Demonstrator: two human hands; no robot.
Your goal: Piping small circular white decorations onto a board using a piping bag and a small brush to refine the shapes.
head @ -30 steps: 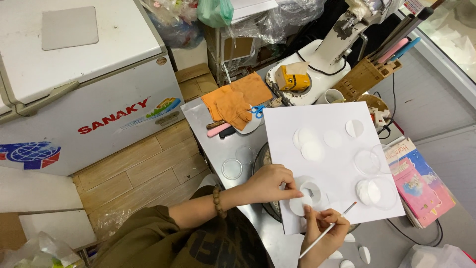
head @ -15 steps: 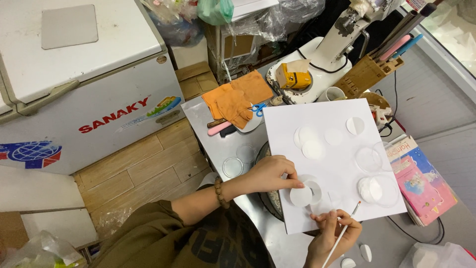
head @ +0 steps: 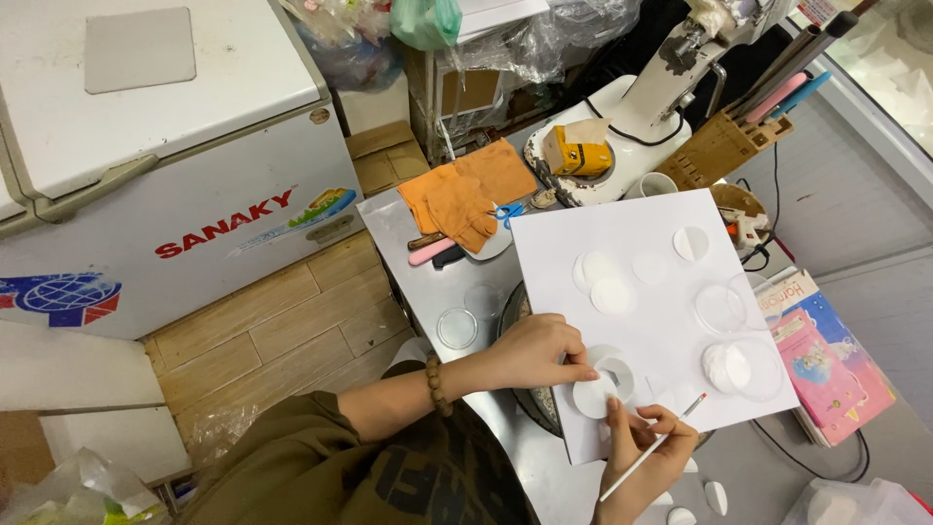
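From the head camera, the left hand (head: 533, 352) pinches with its fingertips a white round disc with a square hole (head: 610, 369), pressing it onto the white sheet (head: 632, 243). Just below those fingers lies a plain white disc (head: 593, 398), touching the right hand (head: 649, 442), which is closed around a thin brush (head: 653, 445) whose tip points up and away from the grip. Beyond both hands, more white discs (head: 610, 294) lie on the sheet; orange gloves (head: 465, 197) sit farther off.

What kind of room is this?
Probably a small shop or home workroom. A chest freezer, a stand mixer and a knife block crowd a metal table where someone paints white paper discs.
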